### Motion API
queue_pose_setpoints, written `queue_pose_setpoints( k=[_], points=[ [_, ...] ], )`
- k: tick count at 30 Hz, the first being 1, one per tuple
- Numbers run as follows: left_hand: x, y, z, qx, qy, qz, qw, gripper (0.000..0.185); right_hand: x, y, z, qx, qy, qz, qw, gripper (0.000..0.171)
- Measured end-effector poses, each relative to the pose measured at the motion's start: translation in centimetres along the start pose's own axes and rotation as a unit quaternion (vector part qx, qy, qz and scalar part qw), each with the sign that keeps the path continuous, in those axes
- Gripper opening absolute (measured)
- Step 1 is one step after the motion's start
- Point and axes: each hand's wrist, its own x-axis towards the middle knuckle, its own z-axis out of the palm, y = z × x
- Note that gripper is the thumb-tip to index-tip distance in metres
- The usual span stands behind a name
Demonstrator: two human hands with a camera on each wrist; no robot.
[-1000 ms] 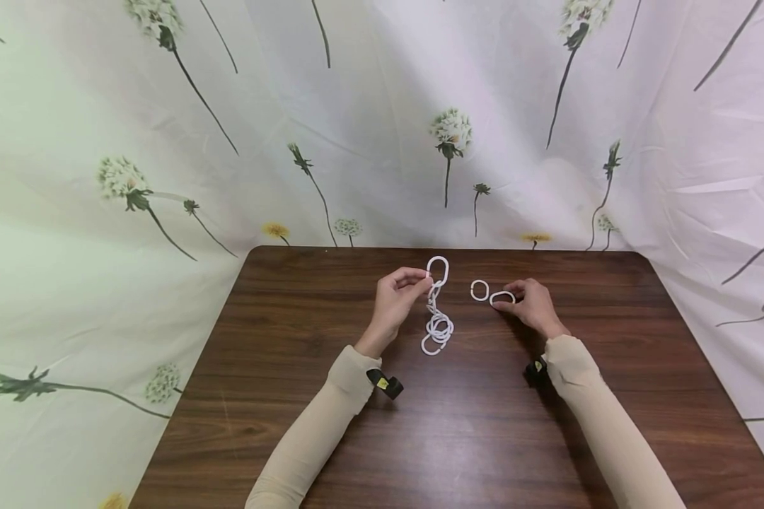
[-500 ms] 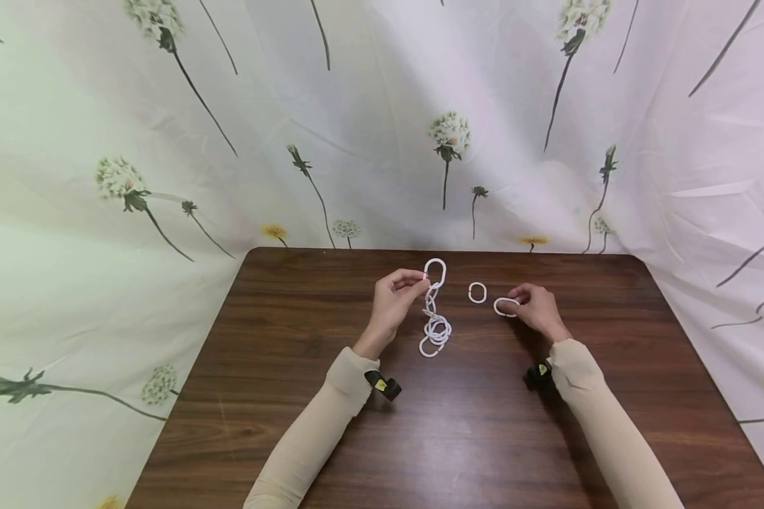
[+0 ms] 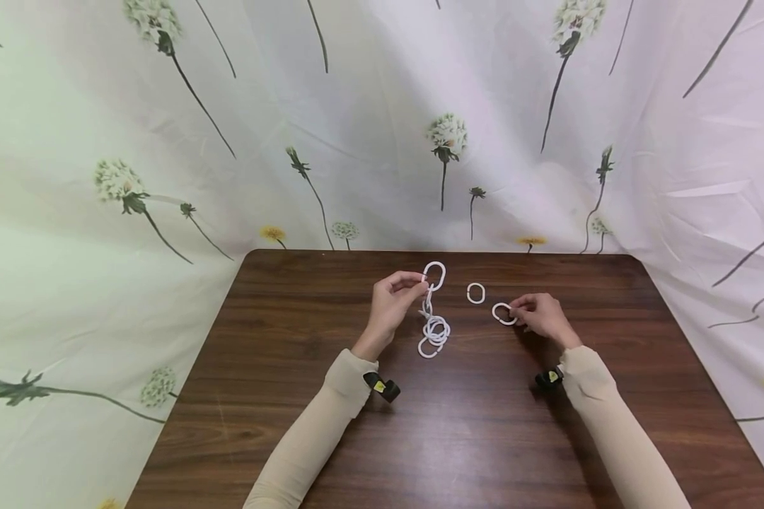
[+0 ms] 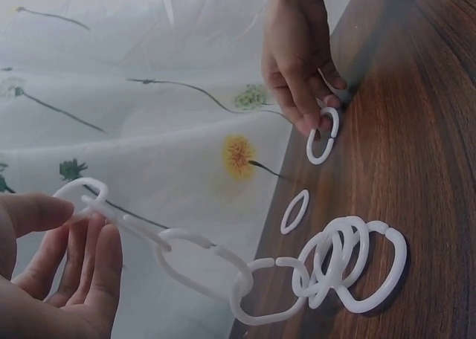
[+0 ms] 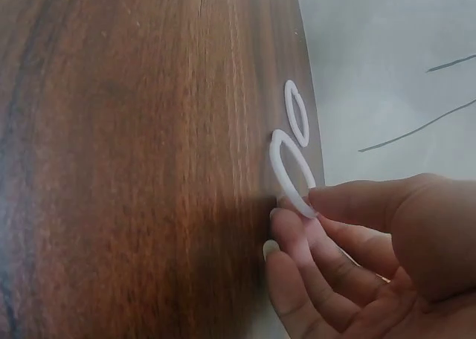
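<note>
My left hand (image 3: 395, 300) pinches the top link of a chain of white plastic rings (image 3: 433, 311), lifting it so the upper links hang while the lower ones (image 4: 342, 268) pile on the brown table (image 3: 458, 424). Fingertips of my right hand (image 3: 537, 314) pinch a single white ring (image 3: 503, 313), tilted up off the wood (image 5: 292, 172). Another loose ring (image 3: 475, 293) lies flat between the hands, also in the wrist views (image 4: 294, 210) (image 5: 297, 112).
A floral curtain (image 3: 382, 120) hangs behind and round the table's far and side edges. Both forearms in beige sleeves (image 3: 312, 438) reach over the near half of the wood.
My right hand has drawn the single ring toward me and to the right, away from the loose ring, and tilted it up. The left hand and chain hold almost still.
</note>
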Motion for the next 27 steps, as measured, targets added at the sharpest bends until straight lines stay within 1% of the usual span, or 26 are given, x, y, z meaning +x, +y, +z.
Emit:
queue_pose_setpoints(
  k=[5, 11, 16, 21, 24, 27],
  points=[
    [-0.1, 0.0, 0.0, -0.002, 0.000, 0.003, 1.0000, 0.024, -0.3, 0.0, 0.0, 0.023, -0.003, -0.014, 1.000, 0.025],
    [-0.1, 0.1, -0.1, -0.004, 0.000, 0.008, 1.0000, 0.026, -0.5, -0.6, 0.0, 0.068, 0.018, -0.043, 0.997, 0.026],
    [-0.1, 0.0, -0.1, -0.003, -0.006, 0.007, 1.0000, 0.025, -0.8, -2.2, 0.0, 0.089, 0.038, -0.071, 0.993, 0.025],
    [-0.2, 0.0, -0.1, -0.009, -0.010, 0.007, 0.9999, 0.024, -1.0, -4.0, 0.0, 0.083, 0.047, -0.100, 0.990, 0.022],
    [-0.2, 0.0, 0.0, -0.009, -0.012, 0.007, 0.9999, 0.024, -1.5, -5.8, -0.2, 0.081, 0.047, -0.105, 0.990, 0.022],
    [-0.3, 0.0, 0.0, -0.003, -0.012, 0.006, 0.9999, 0.024, -1.6, -6.5, -0.2, 0.090, 0.050, -0.109, 0.989, 0.022]
  ],
)
